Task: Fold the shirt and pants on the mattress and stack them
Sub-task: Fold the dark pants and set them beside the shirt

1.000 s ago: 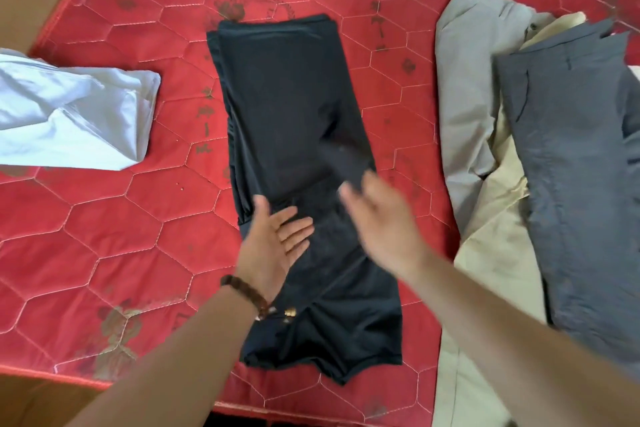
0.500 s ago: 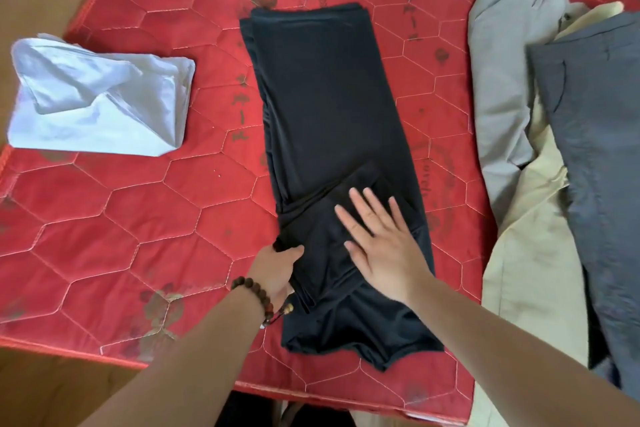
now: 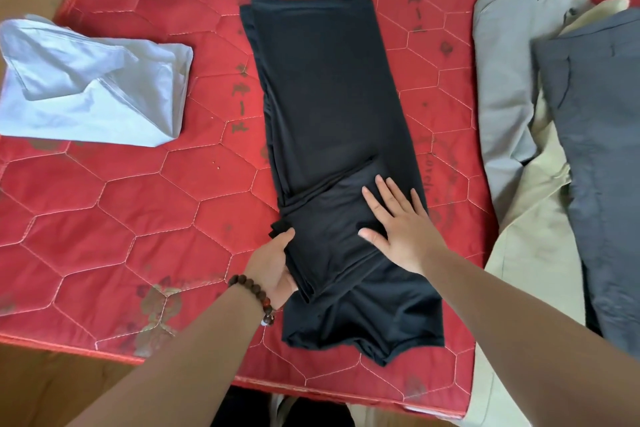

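Observation:
A black garment [image 3: 329, 107] lies folded into a long strip down the middle of the red quilted mattress [image 3: 138, 218]. A folded flap crosses its lower part. My left hand [image 3: 273, 263], with a bead bracelet at the wrist, grips the left edge of that flap, thumb on top and fingers tucked under. My right hand [image 3: 398, 229] lies flat on the flap with its fingers spread and straight. A folded white shirt [image 3: 90, 87] rests at the mattress's left edge.
On the right side of the mattress lie a light grey garment [image 3: 505, 80], a cream one [image 3: 533, 246] and dark grey pants [image 3: 606, 156], overlapping. The mattress front edge [image 3: 311, 388] runs near my body, with brown floor to the left.
My right hand came down flat on the black garment's flap and my left hand slid off the top to grip the flap's left edge. The view shifted so everything sits further right.

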### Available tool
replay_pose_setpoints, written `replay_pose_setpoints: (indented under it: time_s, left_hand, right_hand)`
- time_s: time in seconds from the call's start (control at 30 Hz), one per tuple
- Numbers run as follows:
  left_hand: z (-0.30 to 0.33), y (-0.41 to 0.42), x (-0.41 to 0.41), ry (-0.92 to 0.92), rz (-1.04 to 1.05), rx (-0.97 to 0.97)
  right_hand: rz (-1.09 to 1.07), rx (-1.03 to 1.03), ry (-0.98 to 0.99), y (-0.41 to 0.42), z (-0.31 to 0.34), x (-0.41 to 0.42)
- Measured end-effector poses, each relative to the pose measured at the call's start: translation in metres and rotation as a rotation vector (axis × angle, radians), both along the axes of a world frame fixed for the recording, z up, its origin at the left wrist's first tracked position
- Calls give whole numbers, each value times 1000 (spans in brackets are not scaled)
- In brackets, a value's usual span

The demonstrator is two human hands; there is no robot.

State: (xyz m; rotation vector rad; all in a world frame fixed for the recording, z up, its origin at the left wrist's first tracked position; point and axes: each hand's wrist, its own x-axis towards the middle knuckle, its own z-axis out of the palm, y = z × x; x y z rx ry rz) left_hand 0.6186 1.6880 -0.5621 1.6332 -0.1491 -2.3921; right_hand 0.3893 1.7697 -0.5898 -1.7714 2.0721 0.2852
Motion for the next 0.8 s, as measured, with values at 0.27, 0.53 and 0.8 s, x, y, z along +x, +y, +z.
replay_pose_setpoints:
  time_s: [0.27,0.53,0.8]
  left_hand:
    - [-5,-2,4,112,96,107]
    - [-11,-3,5,114,83,76]
    - [-9,-5,4,97,47,59]
  right_hand:
    - [91,-99,-67,23,5,-14]
    - [101,-231,-92,28,2,-24]
    - [126,-177,-124,26,4,-38]
